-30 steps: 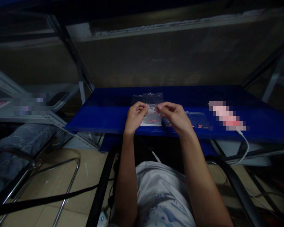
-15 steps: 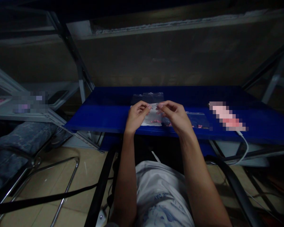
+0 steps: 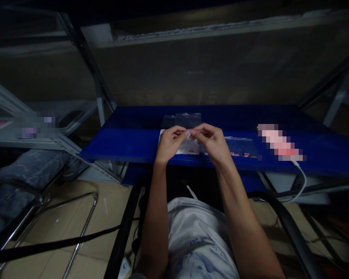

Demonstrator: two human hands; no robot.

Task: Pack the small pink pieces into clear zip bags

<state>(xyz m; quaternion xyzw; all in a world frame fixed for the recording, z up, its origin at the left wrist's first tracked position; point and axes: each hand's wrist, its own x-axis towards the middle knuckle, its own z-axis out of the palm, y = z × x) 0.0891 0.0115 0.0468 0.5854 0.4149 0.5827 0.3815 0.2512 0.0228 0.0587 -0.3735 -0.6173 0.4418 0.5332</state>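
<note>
My left hand [image 3: 170, 144] and my right hand [image 3: 211, 138] are close together above the blue table, thumbs and fingertips pinched. Between them they grip the top edge of a clear zip bag [image 3: 192, 144]. Several tiny pink pieces [image 3: 192, 150] lie at the bottom of this bag; I cannot make out their kind. A white sheet [image 3: 161, 134] shows beside my left hand, partly covered. Just right of my right hand, another clear zip bag [image 3: 242, 146] lies flat with similar pink pieces along its lower edge.
Clear bags [image 3: 189, 119] lie behind my hands on the blue table [image 3: 128, 135]. At the right is a blurred-out pink object [image 3: 279, 143] with a white cable [image 3: 304, 180]. A grey shelf [image 3: 40, 144] stands left, with another person's leg [image 3: 26, 182] below. Black chair arms flank me.
My right hand has shifted left, and its fingertips are now nearer my left ones along the bag's top edge. More of the bag on the right shows. My left hand has barely moved.
</note>
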